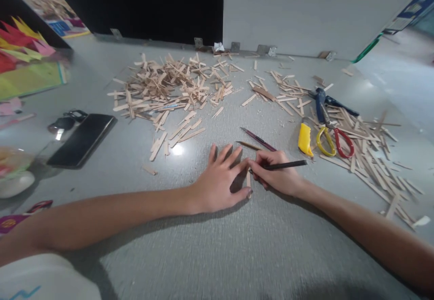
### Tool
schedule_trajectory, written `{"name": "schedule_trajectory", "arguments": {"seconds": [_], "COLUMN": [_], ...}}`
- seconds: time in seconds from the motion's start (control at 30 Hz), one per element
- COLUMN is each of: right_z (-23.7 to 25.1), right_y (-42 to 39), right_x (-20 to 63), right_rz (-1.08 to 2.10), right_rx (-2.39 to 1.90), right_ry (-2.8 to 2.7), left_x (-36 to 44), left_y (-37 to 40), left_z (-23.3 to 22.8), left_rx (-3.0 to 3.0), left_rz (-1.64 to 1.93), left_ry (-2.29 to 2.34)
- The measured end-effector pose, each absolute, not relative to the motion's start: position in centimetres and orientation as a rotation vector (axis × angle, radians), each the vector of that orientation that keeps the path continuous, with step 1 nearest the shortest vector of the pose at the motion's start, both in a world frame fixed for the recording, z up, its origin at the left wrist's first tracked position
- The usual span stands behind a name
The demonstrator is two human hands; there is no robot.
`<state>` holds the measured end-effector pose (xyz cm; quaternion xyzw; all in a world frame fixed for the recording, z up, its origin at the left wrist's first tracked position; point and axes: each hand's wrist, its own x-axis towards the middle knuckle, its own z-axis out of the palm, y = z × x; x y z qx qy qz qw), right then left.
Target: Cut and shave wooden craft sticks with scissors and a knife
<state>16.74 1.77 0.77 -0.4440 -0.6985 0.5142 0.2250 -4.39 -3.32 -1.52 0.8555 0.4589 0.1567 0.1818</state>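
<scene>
A short strip of wooden craft stick [248,179] lies upright in the view on the grey table. My left hand [219,180] rests with fingers spread, its index finger and thumb holding the strip down at its two ends. In my right hand [276,173] is a slim black pen [288,165], pinched in a writing grip. The pen's tip is close to the strip's upper end, beside my left index finger; whether it touches the wood I cannot tell. Just beyond my right hand lie a brown pencil [249,145] and a dark red pencil [258,139].
Cut craft sticks form a heap [169,83] at the back, with more pieces [373,155] at right. Cutters with red and yellow handles [326,128] lie by a yellow-handled tool [305,139]. At left are a phone [83,141] and colourful paper work [30,78]. Panels [318,15] stand behind.
</scene>
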Motion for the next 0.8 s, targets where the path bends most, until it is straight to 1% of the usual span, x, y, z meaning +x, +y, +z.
{"name": "schedule_trajectory", "arguments": {"seconds": [0.4, 0.6, 0.8], "right_z": [0.79, 0.59, 0.44], "right_y": [1.84, 1.8, 1.8], "right_x": [16.69, 16.81, 16.9], "right_rz": [1.458, 1.376, 1.392], "right_rx": [-1.216, -1.177, -1.178], "right_ry": [-1.92, -1.956, -1.964], "left_x": [-4.48, -4.56, -4.61], "left_y": [-3.28, -3.11, -2.99], "left_z": [-1.34, -1.53, -1.59], "left_rx": [2.397, 2.332, 2.363], "left_rz": [0.405, 0.448, 0.438], "left_ry": [1.284, 1.297, 1.297]}}
